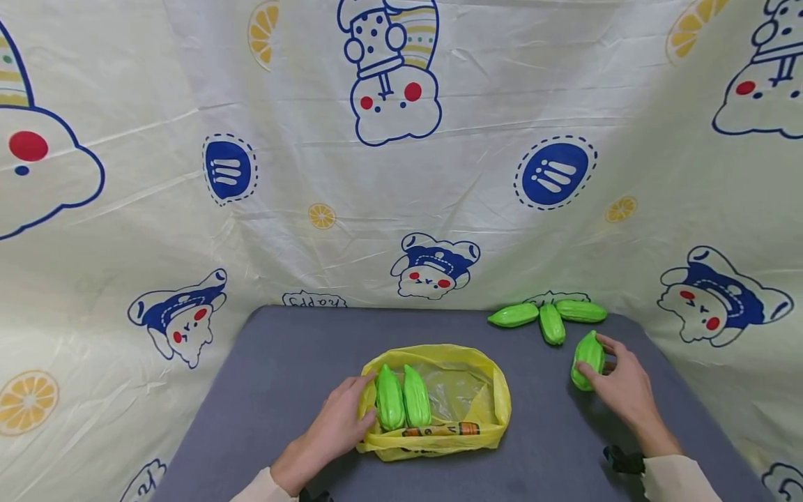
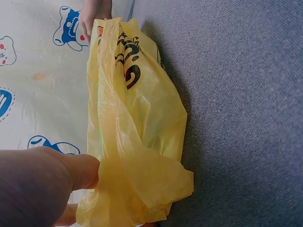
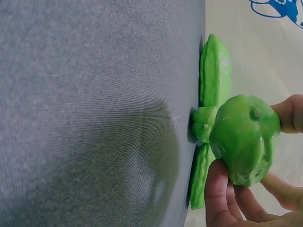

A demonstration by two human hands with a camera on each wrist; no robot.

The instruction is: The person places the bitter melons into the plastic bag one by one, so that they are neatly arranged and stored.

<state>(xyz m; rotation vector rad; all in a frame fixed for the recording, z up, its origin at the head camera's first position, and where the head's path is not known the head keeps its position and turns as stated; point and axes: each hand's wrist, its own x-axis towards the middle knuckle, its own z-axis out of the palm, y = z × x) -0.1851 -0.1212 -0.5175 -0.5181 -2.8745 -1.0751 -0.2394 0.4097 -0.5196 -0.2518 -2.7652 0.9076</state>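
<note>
A yellow plastic bag (image 1: 439, 446) stands with its mouth spread, and two ridged green bitter melons (image 1: 390, 399) lie side by side in its left half. My left hand (image 1: 339, 418) holds the bag's left rim, thumb and fingers around the plastic; part of those fingers is hidden by the bag (image 2: 147, 118) in the left wrist view. Off to the right, my right hand (image 1: 624, 383) grips another bitter melon (image 1: 588, 359) between thumb and fingers. That melon (image 3: 246, 137) is held above the table, its stem end toward the right wrist camera.
Three more bitter melons (image 1: 552, 324) lie close together at the table's back right edge. The grey table (image 1: 301, 348) backs onto a patterned white cloth (image 1: 282, 139), which also hangs along both sides.
</note>
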